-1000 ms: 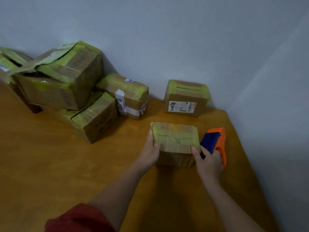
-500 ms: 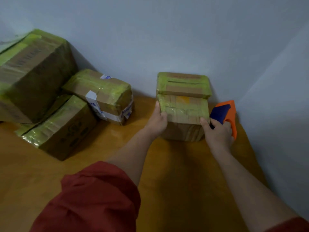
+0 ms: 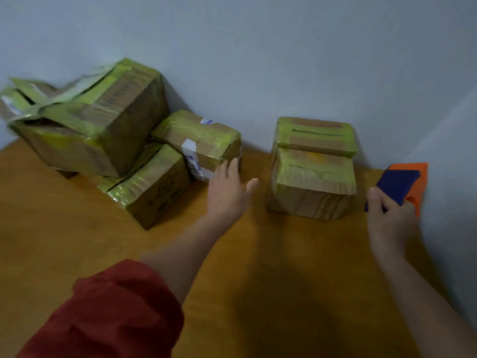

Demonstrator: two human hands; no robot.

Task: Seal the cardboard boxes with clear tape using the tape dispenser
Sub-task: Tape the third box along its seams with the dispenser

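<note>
I'm seeing the left hand (image 3: 228, 192) hanging open, fingers spread, just beside the white-labelled box (image 3: 198, 143); can't tell if it's touching it. The right hand (image 3: 389, 218) is gripping the blue-and-orange tape dispenser (image 3: 402, 183), fingers curled round it, near the right wall. The taped box (image 3: 312, 187) is sitting on the table (image 3: 77, 241) between the hands, butting against a second box (image 3: 316, 135) behind it. A box pile (image 3: 103, 130) is leaning far left.

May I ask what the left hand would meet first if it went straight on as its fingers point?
Probably the white-labelled box: the left hand points open fingers at its right end, though depth is unclear.
</note>
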